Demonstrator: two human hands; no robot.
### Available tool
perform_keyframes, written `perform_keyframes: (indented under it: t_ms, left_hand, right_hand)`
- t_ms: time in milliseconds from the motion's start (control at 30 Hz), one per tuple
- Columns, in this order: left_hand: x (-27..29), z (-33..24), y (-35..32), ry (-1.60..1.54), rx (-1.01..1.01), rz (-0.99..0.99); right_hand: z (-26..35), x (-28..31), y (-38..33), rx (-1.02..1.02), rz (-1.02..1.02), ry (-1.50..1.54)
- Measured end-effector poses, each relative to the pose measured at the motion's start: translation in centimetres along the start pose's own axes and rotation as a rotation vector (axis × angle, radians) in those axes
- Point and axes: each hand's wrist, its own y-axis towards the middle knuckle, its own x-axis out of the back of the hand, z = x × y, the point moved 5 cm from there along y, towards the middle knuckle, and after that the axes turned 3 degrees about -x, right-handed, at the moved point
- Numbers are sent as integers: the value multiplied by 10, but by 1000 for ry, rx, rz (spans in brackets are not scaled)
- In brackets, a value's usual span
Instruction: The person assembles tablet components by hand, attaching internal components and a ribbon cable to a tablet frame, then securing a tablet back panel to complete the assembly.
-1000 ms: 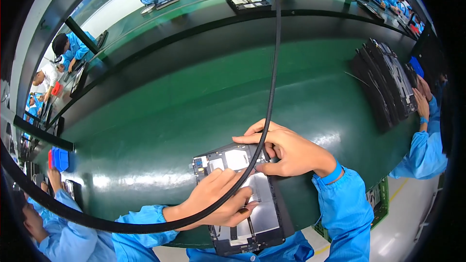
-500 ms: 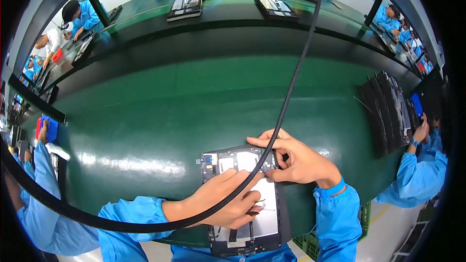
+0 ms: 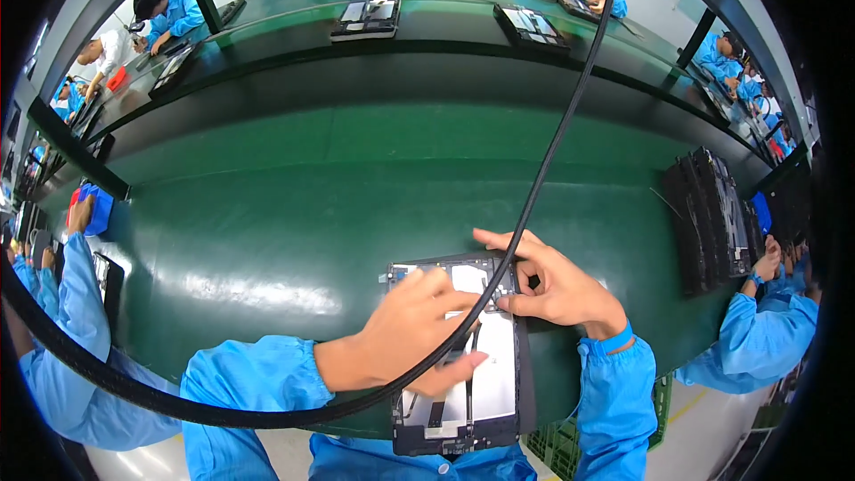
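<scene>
An open tablet [image 3: 463, 356] lies flat on the green counter [image 3: 294, 240], at about 6 o'clock, close to the person. The left hand [image 3: 414, 330] rests on its middle with fingers loosely spread, holding nothing. The right hand [image 3: 557, 285] touches its top corner at 1 o'clock, fingertips pinched narrow. A black cable [image 3: 552, 151] hangs across.

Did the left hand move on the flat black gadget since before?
Yes. The left hand has slid up the opened tablet toward its top edge, ending closer to the right hand.
</scene>
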Motion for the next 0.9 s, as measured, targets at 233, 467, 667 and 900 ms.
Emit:
perform_keyframes:
  t_ms: [233, 467, 667, 900]
  left_hand:
    - [40, 38, -37, -71, 191, -432]
    - [55, 4, -88, 25, -156, -198]
    - [44, -15, -95, -66, -308, -108]
    - [39, -17, -96, -123, -359, -15]
  right_hand:
    - [5, -2, -2, -68, 4, 112]
    - [70, -54, -12, 532, -238, -518]
    - [74, -110, -10, 456, 97, -598]
    - [69, -109, -10, 424, 124, -664]
